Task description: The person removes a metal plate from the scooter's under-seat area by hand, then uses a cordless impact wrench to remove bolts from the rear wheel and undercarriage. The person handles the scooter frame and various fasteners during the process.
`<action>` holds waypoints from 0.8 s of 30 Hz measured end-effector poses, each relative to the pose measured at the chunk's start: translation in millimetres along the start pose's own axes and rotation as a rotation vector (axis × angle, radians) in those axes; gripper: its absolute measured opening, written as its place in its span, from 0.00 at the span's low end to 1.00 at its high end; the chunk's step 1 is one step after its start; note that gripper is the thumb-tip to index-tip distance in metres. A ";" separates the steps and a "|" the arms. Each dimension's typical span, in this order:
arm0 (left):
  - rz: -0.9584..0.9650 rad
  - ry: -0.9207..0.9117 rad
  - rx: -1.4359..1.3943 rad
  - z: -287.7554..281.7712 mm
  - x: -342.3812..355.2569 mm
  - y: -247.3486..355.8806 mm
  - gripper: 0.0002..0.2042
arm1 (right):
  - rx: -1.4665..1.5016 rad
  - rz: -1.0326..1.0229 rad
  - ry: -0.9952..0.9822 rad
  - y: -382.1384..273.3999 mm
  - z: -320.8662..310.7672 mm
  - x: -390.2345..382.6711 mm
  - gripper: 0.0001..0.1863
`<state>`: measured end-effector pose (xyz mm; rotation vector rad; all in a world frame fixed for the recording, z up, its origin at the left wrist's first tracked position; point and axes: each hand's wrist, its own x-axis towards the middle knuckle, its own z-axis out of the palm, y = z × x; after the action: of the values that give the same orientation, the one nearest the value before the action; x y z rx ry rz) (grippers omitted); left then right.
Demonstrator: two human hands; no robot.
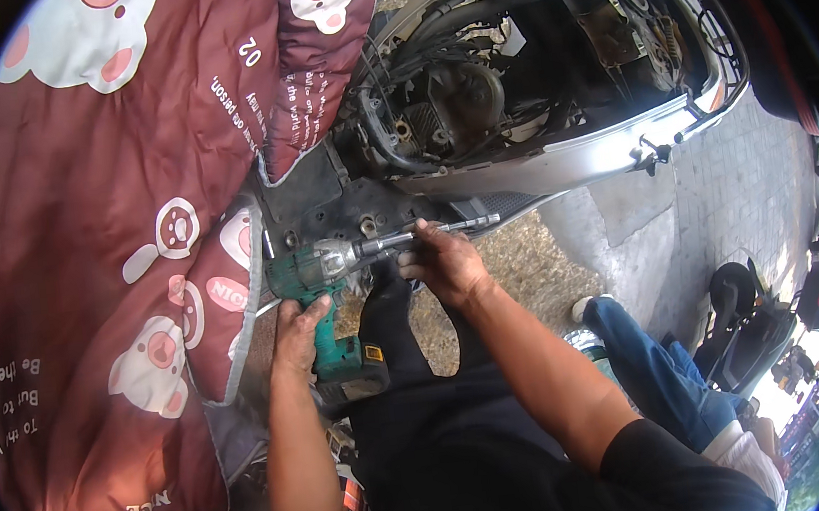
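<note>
A green cordless impact wrench (297,273) with a black battery at its base lies across the middle, pointing right. My left hand (298,333) is wrapped round its grip. A long silver extension bar with a socket (478,223) runs out from the wrench's nose. My right hand (442,260) is closed on this bar, thumb on top. Just beyond both hands is the dark footboard (325,209) of a scooter. The scooter's silver rear body (559,162) stands uncovered at the upper right, with the engine (459,106) and wiring exposed inside.
A brown quilted cover (61,262) with white bear prints drapes over the left side, reaching the footboard. On the right, a person in blue jeans (645,355) sits or crouches close by. More parked scooters (736,321) and grey paving (722,188) lie beyond.
</note>
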<state>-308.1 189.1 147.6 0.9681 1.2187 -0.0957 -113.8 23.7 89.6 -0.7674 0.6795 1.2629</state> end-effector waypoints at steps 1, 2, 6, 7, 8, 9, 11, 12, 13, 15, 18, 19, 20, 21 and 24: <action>0.029 0.030 0.038 -4.7 4.6 -2.3 0.20 | -0.020 0.015 0.028 2.2 3.2 7.4 0.13; 0.044 0.074 0.083 -9.6 9.7 -4.2 0.20 | -0.034 0.025 0.037 4.7 6.4 15.0 0.13; -0.005 0.219 0.177 -35.6 33.6 -14.2 0.18 | -0.078 0.079 0.059 19.6 19.6 53.2 0.15; -0.003 0.236 0.197 -43.8 43.6 -16.9 0.17 | -0.089 0.091 0.069 23.0 22.9 66.9 0.16; -0.124 0.281 0.127 -52.9 51.2 -22.0 0.16 | -0.095 0.074 0.088 29.1 26.3 80.0 0.16; -0.065 0.304 0.132 -60.8 63.5 -27.5 0.16 | -0.097 0.069 0.074 34.5 30.0 95.2 0.16; 0.071 0.324 0.128 -81.5 88.6 -36.6 0.15 | -0.109 0.073 0.096 46.7 36.3 126.8 0.17; 0.068 0.378 0.188 -93.5 101.1 -38.8 0.14 | -0.126 0.106 0.095 51.4 37.8 142.4 0.17; 0.099 0.409 0.236 -102.3 116.8 -40.6 0.13 | -0.143 0.096 0.045 56.7 39.9 158.1 0.17; 0.115 0.437 0.145 -116.2 136.0 -42.4 0.13 | -0.143 0.099 0.087 70.7 51.5 194.1 0.18; 0.058 0.391 0.093 -131.5 158.1 -32.8 0.14 | -0.151 0.054 0.013 84.3 62.6 236.7 0.17; 0.079 0.415 0.130 -134.4 166.9 -28.0 0.15 | -0.152 0.055 0.018 86.9 66.1 248.9 0.17; 0.048 0.365 0.167 -138.1 171.4 -21.9 0.16 | -0.153 0.056 0.021 88.5 69.4 260.1 0.17; 0.004 0.373 0.166 -140.0 178.6 -17.0 0.16 | -0.150 0.056 0.021 89.4 71.4 269.8 0.17; -0.005 0.416 0.209 -142.1 196.2 -7.6 0.17 | -0.142 0.060 -0.002 90.5 75.3 292.5 0.18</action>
<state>-340.9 361.5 -19.6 1.2058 1.6160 -0.0253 -148.1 262.4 -113.4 -0.8674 0.6202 1.3768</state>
